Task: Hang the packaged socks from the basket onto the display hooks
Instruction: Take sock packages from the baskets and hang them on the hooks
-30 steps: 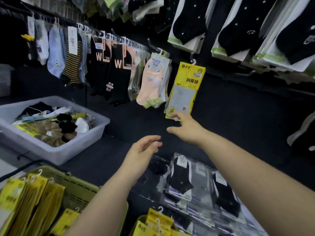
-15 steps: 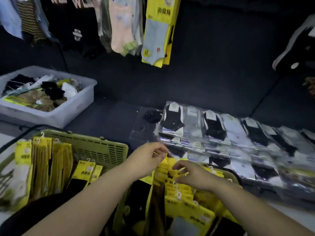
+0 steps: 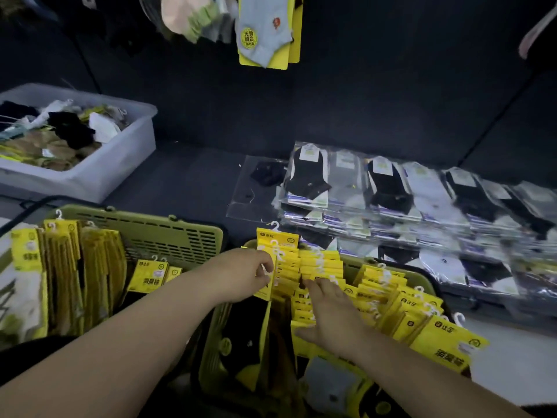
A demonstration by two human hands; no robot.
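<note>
A green basket in front of me holds several yellow-carded sock packs with white plastic hooks. My left hand pinches the front yellow pack near its top and holds it upright above the row. My right hand lies on the packs behind it, fingers spread and fairly straight among the card tops. Above, a yellow pack with a pale blue sock hangs on the dark display wall; the hook itself is out of view.
A second green basket at left holds more yellow packs. Behind it stands a grey tub of loose socks. Stacks of clear-bagged black and white socks lie on the shelf at right. Pastel socks hang top centre.
My view dropped from the display wall to the baskets. Both hands came down from the hanging yellow pack into the right basket; the left hand took hold of a pack and lifted it.
</note>
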